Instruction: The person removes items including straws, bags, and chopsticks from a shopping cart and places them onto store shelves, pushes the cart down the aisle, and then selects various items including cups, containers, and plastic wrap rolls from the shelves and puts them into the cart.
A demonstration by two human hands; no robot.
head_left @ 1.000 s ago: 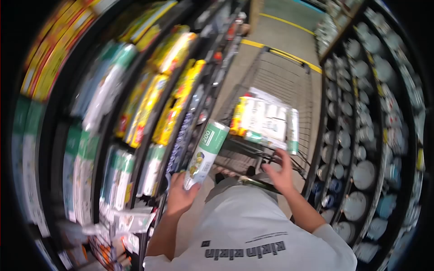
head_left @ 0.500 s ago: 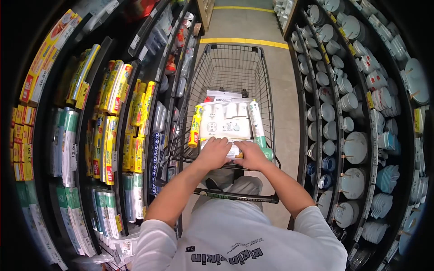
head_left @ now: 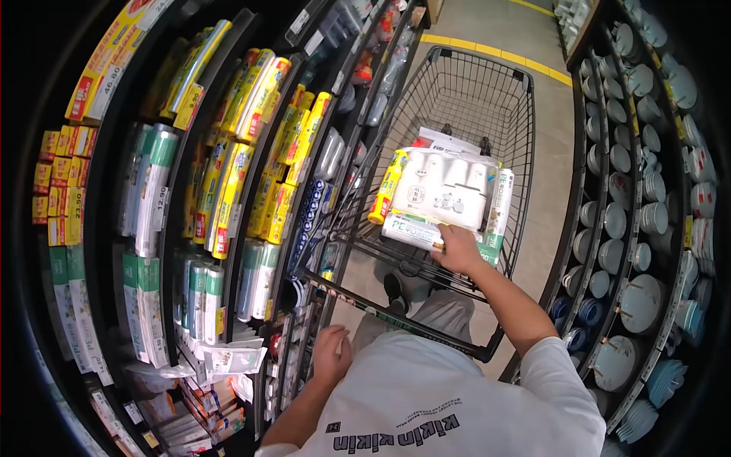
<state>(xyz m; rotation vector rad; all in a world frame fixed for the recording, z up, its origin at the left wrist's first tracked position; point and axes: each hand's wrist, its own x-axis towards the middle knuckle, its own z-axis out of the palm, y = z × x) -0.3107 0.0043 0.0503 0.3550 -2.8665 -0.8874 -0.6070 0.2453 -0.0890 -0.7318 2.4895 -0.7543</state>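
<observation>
In the shopping cart (head_left: 525, 152) lies a white-and-green box of PE cling film (head_left: 411, 231), crosswise at the near end. My right hand (head_left: 458, 250) grips its right end, fingers bent around the edge. Beyond it sits a white plastic-wrapped pack of rolls (head_left: 445, 190). A yellow tube-shaped box (head_left: 390, 186) leans on the pack's left side; a white-and-green PE box (head_left: 499, 217) stands on its right. My left hand (head_left: 333, 355) hangs low beside my shirt, behind the cart handle (head_left: 396, 316), holding nothing, its fingers loosely bent.
Shelves on the left carry yellow boxes (head_left: 225, 202) and green-and-white wrap boxes (head_left: 156, 190), with bagged goods (head_left: 228, 358) lower down. Stacked bowls and plates (head_left: 640, 301) line the right shelves. A yellow floor stripe (head_left: 495, 52) crosses the aisle ahead.
My left hand has left the box and dropped back toward my body. The right hand stays on the box. The view has turned left, so the cart appears further right.
</observation>
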